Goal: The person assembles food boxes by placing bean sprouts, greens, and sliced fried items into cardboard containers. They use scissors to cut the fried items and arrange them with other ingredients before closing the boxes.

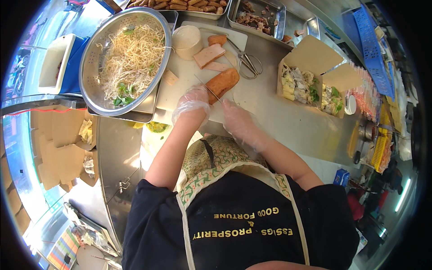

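Note:
My left hand [194, 101], in a clear plastic glove, grips the near left end of a brown-crusted meat loaf [227, 83]. My gloved right hand [237, 118] is closed round a knife [208, 87], its handle hidden in the fist. The thin blade slants across the loaf's left part, close to my left fingers; how deep it sits I cannot tell. Under them lies a white cutting board [167, 100]. Beyond the loaf are pale pink slices [209, 55] with brown edges, a smaller brown end piece [217, 40] and a pale round loaf [187, 42].
Metal scissors [250, 65] lie right of the board. A steel colander [85, 81] of bean sprouts and herbs stands at left, beside a blue-and-white container [58, 63]. Open cardboard food boxes [310, 55] sit at right. Trays of fried rolls [191, 12] and meat scraps [256, 20] line the back.

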Motion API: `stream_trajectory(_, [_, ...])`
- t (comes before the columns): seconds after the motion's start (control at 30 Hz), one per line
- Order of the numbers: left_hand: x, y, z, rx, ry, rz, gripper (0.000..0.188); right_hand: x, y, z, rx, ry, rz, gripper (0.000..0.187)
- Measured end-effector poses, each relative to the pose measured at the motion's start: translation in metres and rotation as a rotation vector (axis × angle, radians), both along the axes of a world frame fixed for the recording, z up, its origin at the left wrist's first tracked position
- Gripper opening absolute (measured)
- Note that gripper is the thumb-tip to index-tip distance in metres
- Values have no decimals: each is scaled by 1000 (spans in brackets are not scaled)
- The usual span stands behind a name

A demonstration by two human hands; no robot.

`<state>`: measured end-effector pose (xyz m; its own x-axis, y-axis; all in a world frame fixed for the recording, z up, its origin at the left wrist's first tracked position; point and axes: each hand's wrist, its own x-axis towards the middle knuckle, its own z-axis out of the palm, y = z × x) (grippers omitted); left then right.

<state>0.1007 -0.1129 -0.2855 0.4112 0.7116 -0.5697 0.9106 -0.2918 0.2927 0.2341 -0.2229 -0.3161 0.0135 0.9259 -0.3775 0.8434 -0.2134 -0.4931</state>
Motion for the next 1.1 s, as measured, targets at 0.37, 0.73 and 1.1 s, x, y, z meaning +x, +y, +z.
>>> stream_trajectory(0.37, [-6, -11, 16, 59, 19, 77, 61, 19, 42, -12, -48, 125, 104, 26])
stream_trajectory(0.73, [5, -15, 19, 24, 103, 120, 58, 38, -22, 42, 129, 143, 167, 18])
stream_trajectory(1.1, [6, -11, 7, 38, 93, 60, 53, 14, 12, 11, -158, 85, 153, 26])
